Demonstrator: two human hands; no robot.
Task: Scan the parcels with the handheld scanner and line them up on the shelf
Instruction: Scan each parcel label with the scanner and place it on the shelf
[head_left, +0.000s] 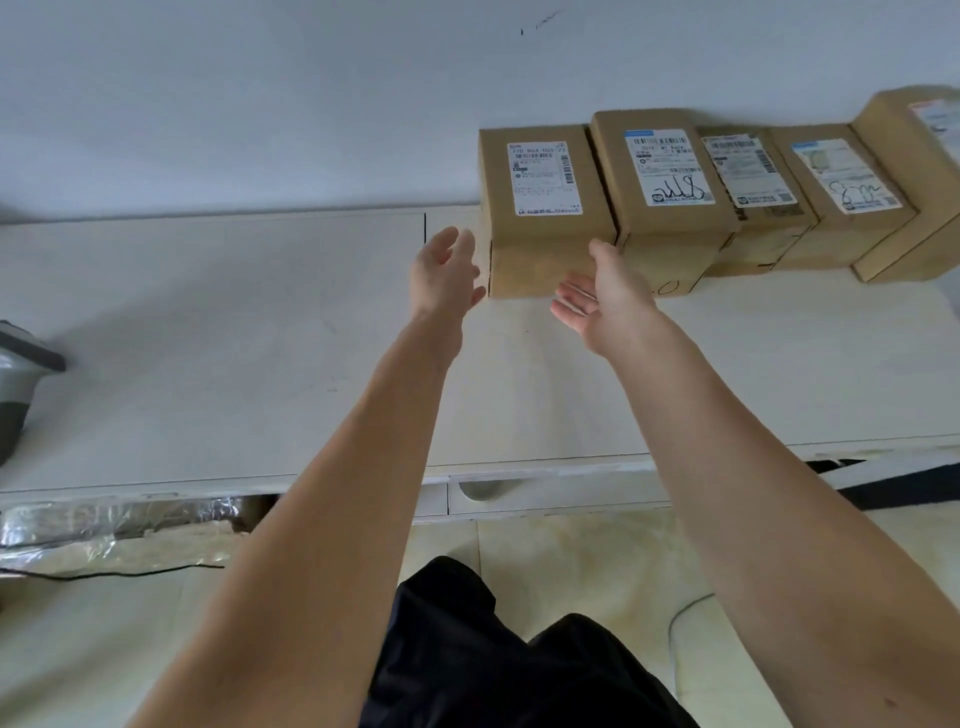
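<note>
A pale wall (260, 104) rises behind a white surface (234, 338) that runs across the head view, with cream floor tiles (571, 561) below its front edge. Along the back of the surface, against the wall, five cardboard parcels stand side by side in a row, labels up. The leftmost parcel (545, 208) touches the second parcel (667, 202), which bears a handwritten mark on its label. Beyond come the third parcel (758, 197), lower than its neighbours, the fourth parcel (841, 197) and the fifth parcel (919, 182), which is cut by the right edge and blurred.

Both bare arms reach forward toward the leftmost parcel. The left hand (447, 275) is just beside the parcel's left front corner, its fingers (457, 244) straight and spread, holding nothing; whether it touches the cardboard cannot be told. The right hand (608, 301) is in front of the seam between the first two parcels, palm turned inward, fingers relaxed and loose, also holding nothing.

At the far left edge, well apart from the hands, the grey handheld scanner (21, 384) lies on the surface, only partly in view. A crumpled silver foil sheet (119, 525) and a thin black cable (114, 573) lie on the floor below. Dark trousers (493, 660) show at the bottom.
</note>
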